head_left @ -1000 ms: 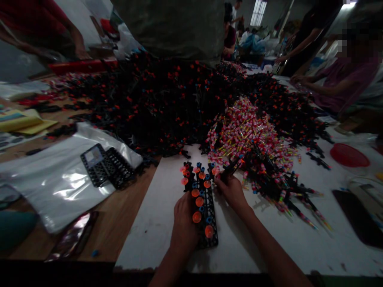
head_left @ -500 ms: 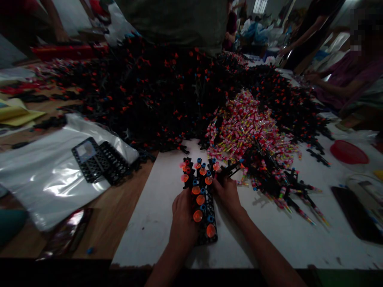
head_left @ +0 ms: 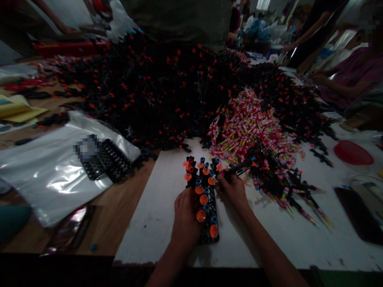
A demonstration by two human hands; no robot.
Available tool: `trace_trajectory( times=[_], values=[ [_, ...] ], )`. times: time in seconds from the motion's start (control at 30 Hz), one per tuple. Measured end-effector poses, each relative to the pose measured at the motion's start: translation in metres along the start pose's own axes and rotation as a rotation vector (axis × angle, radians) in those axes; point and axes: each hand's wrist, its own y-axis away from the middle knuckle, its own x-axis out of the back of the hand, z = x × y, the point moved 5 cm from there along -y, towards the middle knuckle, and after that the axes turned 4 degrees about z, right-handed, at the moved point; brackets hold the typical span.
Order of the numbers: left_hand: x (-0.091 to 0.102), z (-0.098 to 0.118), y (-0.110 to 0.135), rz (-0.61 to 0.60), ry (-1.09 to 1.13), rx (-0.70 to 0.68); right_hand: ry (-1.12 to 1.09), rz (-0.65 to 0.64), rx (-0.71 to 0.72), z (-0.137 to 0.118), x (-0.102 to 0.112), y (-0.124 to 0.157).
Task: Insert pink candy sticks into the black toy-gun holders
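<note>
On the white board [head_left: 155, 231] at the near edge of the table, a black tray [head_left: 213, 203] full of holes lies lengthwise between a person's two hands. Orange suction cups [head_left: 200, 216] stick up along it, with blue tips [head_left: 206, 207] just beside them. The left hand [head_left: 186, 213] is curled against the tray's left side; its fingertips are hidden, so I can't tell whether it really grips or only steadies. The right hand [head_left: 233, 193] is easier to read — thumb and fingers pinch a black toy gun [head_left: 239, 168], which juts off to the right, near the far end of the tray.

Beyond the right hand rises a heap of candy tubes [head_left: 248, 127], pink, red and yellow, with more dark toys lying across its near edge. Behind that, a great mound of toy guns [head_left: 167, 95] spreads over the table, dotted with orange. Off to the left, two more trays [head_left: 116, 161] rest side by side on a clear plastic bag [head_left: 44, 171]. A red dish [head_left: 353, 152] sits well to the right — and past it a person in a purple shirt [head_left: 356, 71] is seated by the table.
</note>
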Motion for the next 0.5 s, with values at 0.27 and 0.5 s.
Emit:
trace_trajectory(
  times=[0.27, 0.5],
  values=[
    [-0.003, -0.001, 0.0, -0.023, -0.046, -0.058, 0.491, 0.034, 0.335, -0.016, -0.021, 0.014],
    [-0.009, -0.012, 0.003, 0.057, -0.108, -0.193, 0.69, -0.019, 0.428, -0.042, -0.008, 0.014]
  ],
)
